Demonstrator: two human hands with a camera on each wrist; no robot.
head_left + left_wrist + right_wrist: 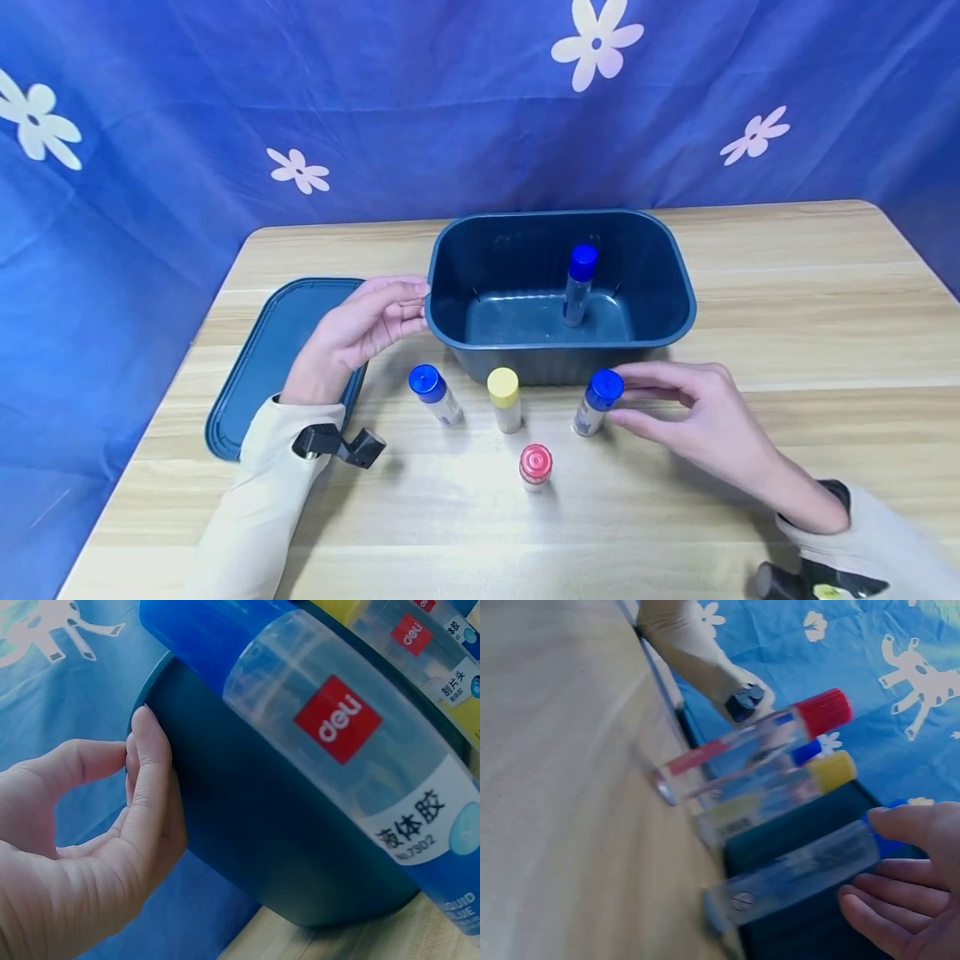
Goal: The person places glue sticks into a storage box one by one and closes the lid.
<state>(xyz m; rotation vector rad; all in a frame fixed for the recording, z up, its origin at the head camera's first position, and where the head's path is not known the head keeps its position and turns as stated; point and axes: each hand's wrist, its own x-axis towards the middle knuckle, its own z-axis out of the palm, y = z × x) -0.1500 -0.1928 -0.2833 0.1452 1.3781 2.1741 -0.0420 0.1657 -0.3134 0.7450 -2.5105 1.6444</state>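
Observation:
My left hand (375,317) pinches the left rim of a dark teal plastic bin (555,362), thumb and fingers at its edge. My right hand (697,408) holds a blue-capped liquid glue bottle (588,418) near its cap, in front of the bin; the bottle's base is at the table. Another blue-capped glue bottle (576,300) stands inside the bin. On the table before the bin are a blue-capped glue bottle (446,407), a yellow-capped one (507,415) and a red-capped one (536,467). Labels reading "deli" show in the left wrist view.
A flat teal lid (281,342) lies on the wooden table (810,333) at the left, partly under the left forearm. Behind the table hangs a blue cloth (420,108) with white flowers. Both wrists wear black camera mounts.

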